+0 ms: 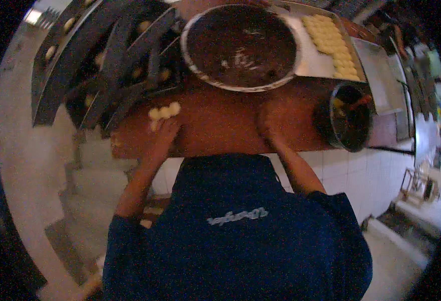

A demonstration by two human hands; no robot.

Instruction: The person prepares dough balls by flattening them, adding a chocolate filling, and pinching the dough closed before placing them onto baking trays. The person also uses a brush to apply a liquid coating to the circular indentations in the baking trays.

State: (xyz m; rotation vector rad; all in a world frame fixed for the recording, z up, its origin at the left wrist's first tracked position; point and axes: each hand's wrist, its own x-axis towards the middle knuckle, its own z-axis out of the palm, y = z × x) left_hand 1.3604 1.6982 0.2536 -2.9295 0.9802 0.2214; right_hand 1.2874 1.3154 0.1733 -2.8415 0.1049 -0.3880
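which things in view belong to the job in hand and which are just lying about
Likely in use:
small pale dough-like balls, at the left hand
silver metal tray with rows of yellowish dough-like pieces
large round basin, dark brown inside

Seemingly just lying about:
pale rectangular tray, far right
round black pot, untouched

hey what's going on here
A person is working at a brown table. Their left hand is at a few pale dough-like balls. Their right hand is blurred over the tabletop. Beyond is a wide basin of dark stuff, beside a tray of pale pieces. A bucket stands right.
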